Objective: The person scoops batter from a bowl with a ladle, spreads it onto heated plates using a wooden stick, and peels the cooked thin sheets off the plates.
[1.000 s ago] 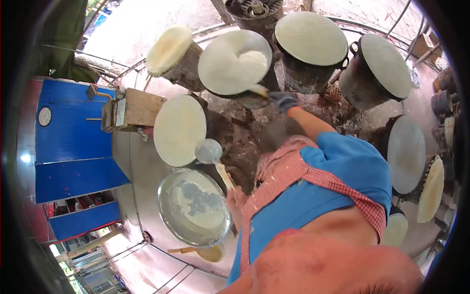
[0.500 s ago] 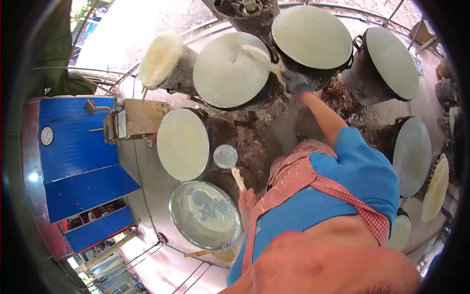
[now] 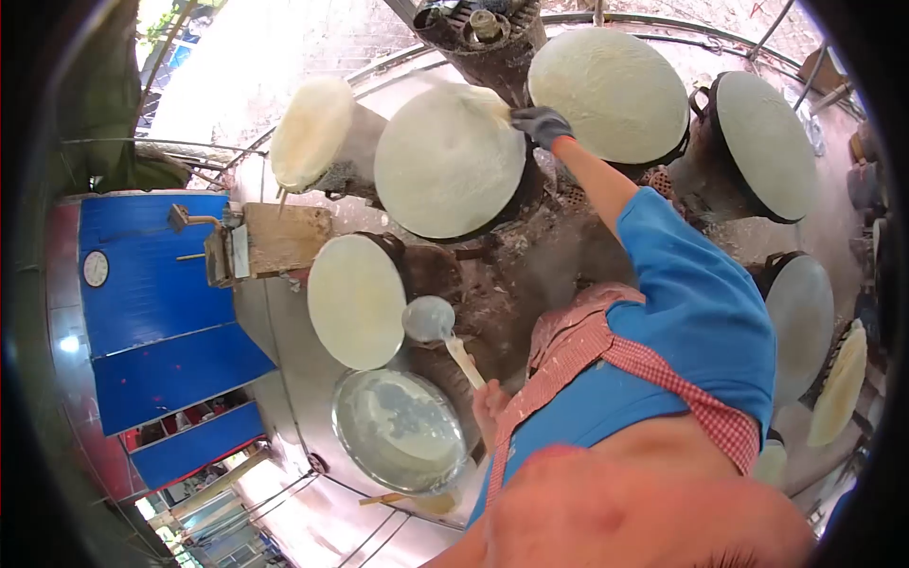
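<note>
My right hand (image 3: 542,126), in a grey glove, is closed around a pale batter spreader (image 3: 489,101). The spreader lies at the far right edge of a wide round sheet of white batter (image 3: 440,170) on a griddle, and the fingers partly hide its handle. Nearer my body, my left hand (image 3: 489,401) grips the light handle of a ladle (image 3: 429,319). The ladle's round head hangs between a smaller batter-covered griddle (image 3: 354,303) and a metal basin (image 3: 356,456) with batter in it.
More batter-covered griddles stand at the upper right (image 3: 609,95) and far right (image 3: 765,137). A greyish griddle (image 3: 800,317) is at the right. One thin pancake (image 3: 311,133) rests at the upper left, another (image 3: 841,388) at the right. A wooden board (image 3: 284,237) juts beside the blue panels (image 3: 156,265).
My right hand has moved up and left with the spreader, and the batter now covers the griddle more evenly. The ladle has shifted slightly left and down. The whole view has dropped slightly.
</note>
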{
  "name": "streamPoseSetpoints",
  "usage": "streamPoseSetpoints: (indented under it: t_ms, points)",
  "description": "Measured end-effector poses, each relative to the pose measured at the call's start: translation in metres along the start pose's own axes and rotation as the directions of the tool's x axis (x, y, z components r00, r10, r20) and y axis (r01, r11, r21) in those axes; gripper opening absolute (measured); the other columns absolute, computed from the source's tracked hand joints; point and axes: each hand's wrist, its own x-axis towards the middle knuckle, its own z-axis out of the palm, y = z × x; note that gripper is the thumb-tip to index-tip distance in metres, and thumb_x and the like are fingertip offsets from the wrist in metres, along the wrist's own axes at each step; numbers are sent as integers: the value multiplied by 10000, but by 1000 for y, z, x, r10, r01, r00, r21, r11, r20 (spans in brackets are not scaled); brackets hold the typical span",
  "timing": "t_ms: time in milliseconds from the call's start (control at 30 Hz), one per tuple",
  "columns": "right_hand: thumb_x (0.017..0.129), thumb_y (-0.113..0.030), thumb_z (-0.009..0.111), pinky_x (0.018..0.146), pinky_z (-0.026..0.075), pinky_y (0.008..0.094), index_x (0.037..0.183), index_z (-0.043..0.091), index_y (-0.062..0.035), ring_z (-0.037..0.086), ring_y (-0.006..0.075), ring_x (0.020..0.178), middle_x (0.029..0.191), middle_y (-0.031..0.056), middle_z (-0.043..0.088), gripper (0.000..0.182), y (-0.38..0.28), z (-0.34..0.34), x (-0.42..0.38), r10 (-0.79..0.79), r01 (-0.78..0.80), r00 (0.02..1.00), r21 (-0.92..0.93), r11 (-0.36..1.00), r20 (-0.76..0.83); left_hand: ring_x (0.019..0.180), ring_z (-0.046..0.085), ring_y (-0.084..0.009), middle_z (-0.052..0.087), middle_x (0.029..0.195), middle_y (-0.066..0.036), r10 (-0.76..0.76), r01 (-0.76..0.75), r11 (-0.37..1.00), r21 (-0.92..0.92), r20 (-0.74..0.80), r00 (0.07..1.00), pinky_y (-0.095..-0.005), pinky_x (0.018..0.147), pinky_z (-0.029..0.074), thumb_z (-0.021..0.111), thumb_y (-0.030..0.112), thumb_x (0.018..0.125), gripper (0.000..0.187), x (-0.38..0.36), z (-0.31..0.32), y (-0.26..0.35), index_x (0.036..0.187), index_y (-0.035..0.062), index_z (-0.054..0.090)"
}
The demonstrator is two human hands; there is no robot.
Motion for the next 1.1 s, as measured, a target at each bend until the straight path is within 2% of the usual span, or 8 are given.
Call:
streamPoseSetpoints:
  t_ms: [133,233,267,467,567,767,833,1100]
  points:
    - [724,-377,624,758,419,293,880,632,-73,555,182,747,765,70,640,342,27,77,-51,75,-76,997,476,876,22,329,230,-46,211,406,56,16,30,980,-196,229,973,-203,313,184,394,276,876,340,19,-21,11,583,143,285]
    - [727,-334,640,714,429,253,915,636,-79,549,123,707,756,65,634,316,-29,39,-100,183,-296,886,216,930,427,368,273,-50,256,490,22,-4,114,942,-315,329,944,-195,316,246,355,204,891,152,55,-36,32,910,103,466]
    - [768,-300,600,625,435,258,897,638,-61,552,110,649,700,46,622,274,-9,35,-105,-143,129,987,167,977,69,376,283,-52,265,508,15,-23,153,919,-364,338,941,-194,318,260,346,189,893,187,45,-45,39,1001,102,471]
    - [791,-177,576,651,444,220,877,644,-26,549,72,659,745,38,628,187,49,71,-95,140,-142,990,-123,982,-30,407,312,-68,300,591,-15,-27,160,952,-261,449,893,-181,342,316,319,147,901,383,38,-67,56,1280,203,311]
    - [792,-128,569,672,436,199,954,630,-59,544,54,694,801,11,633,186,49,88,-135,131,-251,968,831,497,213,405,311,-68,307,601,-23,-30,197,892,-406,382,924,-178,336,314,318,153,903,385,32,-33,54,1279,237,307]
    - [832,-339,467,745,450,313,1041,576,-120,595,243,808,888,112,626,322,57,34,-47,-111,220,946,353,909,-303,382,315,-71,321,604,-33,-11,177,927,-330,448,894,-178,316,312,321,174,903,362,43,-35,74,1263,210,343]
    - [854,-308,378,744,441,356,1046,556,-134,571,335,826,851,134,618,315,-1,8,-37,26,-54,996,-330,942,-88,377,323,-71,328,604,-35,-32,198,929,-314,464,885,-183,311,316,324,179,900,354,56,-38,83,1251,200,362]
    - [836,-380,379,508,425,432,1118,486,-248,571,313,606,641,175,555,329,-19,-36,-85,-304,320,945,-507,800,117,352,273,-66,310,560,-6,-32,51,998,-39,383,923,-186,288,281,399,144,873,240,135,24,141,1104,143,463]
